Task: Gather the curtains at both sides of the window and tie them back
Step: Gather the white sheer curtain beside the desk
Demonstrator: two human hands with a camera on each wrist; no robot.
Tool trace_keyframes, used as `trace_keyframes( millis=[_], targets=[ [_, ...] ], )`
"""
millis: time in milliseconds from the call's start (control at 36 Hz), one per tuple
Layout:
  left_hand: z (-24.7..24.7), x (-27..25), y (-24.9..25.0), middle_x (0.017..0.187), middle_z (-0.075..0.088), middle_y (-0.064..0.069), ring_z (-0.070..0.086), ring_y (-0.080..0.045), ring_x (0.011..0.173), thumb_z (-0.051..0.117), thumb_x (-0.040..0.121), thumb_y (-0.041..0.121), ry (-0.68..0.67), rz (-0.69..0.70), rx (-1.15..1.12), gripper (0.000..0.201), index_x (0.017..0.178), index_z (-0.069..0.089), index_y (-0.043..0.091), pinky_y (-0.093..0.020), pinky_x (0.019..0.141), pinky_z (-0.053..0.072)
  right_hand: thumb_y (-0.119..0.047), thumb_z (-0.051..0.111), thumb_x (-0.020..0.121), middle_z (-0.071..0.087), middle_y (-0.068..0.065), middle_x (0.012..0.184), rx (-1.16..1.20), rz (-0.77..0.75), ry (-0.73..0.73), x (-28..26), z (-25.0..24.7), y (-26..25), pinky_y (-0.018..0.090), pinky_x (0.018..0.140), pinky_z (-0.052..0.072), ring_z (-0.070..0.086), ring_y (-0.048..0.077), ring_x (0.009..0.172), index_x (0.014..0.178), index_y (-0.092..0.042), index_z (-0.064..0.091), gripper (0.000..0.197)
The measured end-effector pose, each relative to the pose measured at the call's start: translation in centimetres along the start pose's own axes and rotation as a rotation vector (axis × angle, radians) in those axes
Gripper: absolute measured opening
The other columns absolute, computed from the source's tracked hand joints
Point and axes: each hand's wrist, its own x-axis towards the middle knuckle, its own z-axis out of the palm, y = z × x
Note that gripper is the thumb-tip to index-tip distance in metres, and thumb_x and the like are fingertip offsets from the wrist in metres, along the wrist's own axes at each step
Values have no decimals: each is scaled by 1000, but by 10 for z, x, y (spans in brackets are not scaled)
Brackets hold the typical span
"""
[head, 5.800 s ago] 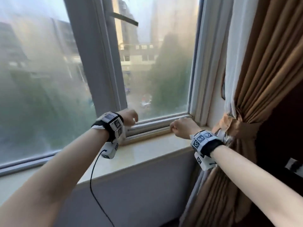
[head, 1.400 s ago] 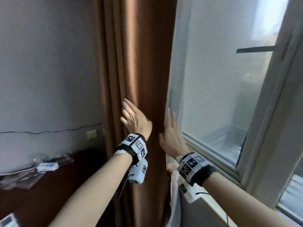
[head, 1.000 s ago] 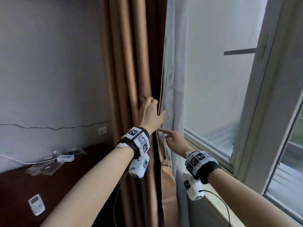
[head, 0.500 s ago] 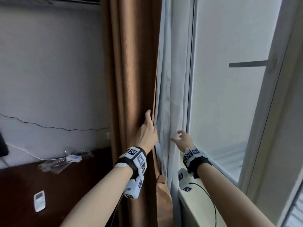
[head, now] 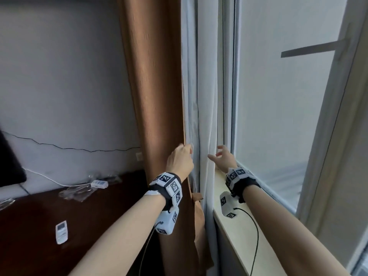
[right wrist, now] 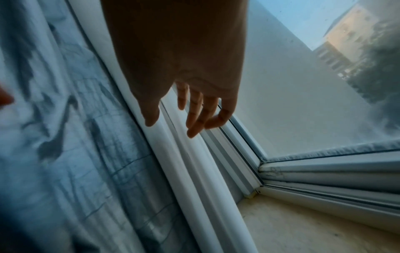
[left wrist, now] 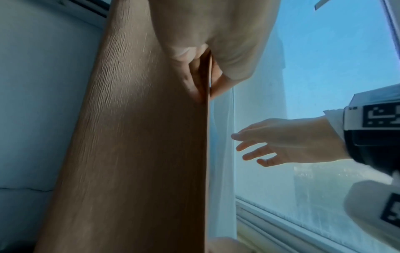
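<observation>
— Gripping the brown curtain (head: pixel 157 108) at its right edge, is that the left hand (head: pixel 180 161)?

— Yes. From the left wrist, the curtain's edge runs between thumb and curled fingers (left wrist: pixel 218 82), pinched there. It hangs left of the window (head: pixel 278 116), against the grey wall (head: pixel 65 80).

— And the right hand (head: pixel 225 159)?

— Spread wide, holding nothing. Its fingertips (right wrist: pixel 194 130) reach toward the white sheer curtain (head: pixel 207 116), which hangs between the brown one and the window frame; whether they touch it I cannot tell.

— Anything nearer?

— A pale sill (head: pixel 239 242) under the right forearm, a dark desk (head: pixel 35 226) at left with a white remote (head: pixel 62 232).
</observation>
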Motion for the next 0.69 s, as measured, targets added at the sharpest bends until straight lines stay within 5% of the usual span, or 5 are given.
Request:
trace_keyframes(
  millis=[250, 361, 472, 583, 694],
  targets=[
    [-2, -1, -26, 113, 53, -9, 55, -27, 103, 52, 84, -1, -141, -29, -9, 33, 112, 61, 15, -33, 80, 47, -40, 57, 92, 63, 3, 111, -107, -51, -52, 18, 17, -18, 31, 74, 48, 60, 18, 88, 128, -20, 49, 42],
    [-7, 0, -42, 111, 54, -7, 57, -26, 101, 54, 80, -1, -131, -72, -61, 34, 107, 62, 18, -36, 85, 50, -24, 44, 95, 67, 8, 95, -139, -49, -22, 23, 24, -35, 29, 67, 45, 60, 25, 80, 102, -13, 58, 19],
    [-10, 2, -51, 112, 58, -10, 58, -27, 101, 54, 80, 3, -94, -76, -85, 32, 107, 64, 16, -38, 87, 51, -17, 43, 91, 51, 3, 65, -172, -147, -41, 0, 26, -47, 27, 54, 37, 51, 25, 64, 70, -14, 43, 21],
    [-3, 1, -61, 111, 63, -9, 61, -24, 100, 47, 83, 8, -36, -50, -133, 31, 106, 67, 16, -36, 88, 51, -23, 44, 93, 49, -1, 62, -268, -310, -57, -53, 32, -47, 28, 51, 32, 49, 19, 57, 69, -19, 36, 26],
    [1, -7, -62, 88, 65, -8, 61, -23, 85, 43, 92, 33, 24, 63, -200, 26, 83, 63, 21, -30, 73, 46, -30, 38, 96, 55, 0, 65, -375, -489, -35, -92, 35, -40, 32, 57, 37, 52, 25, 58, 83, -17, 41, 19]
  ],
)
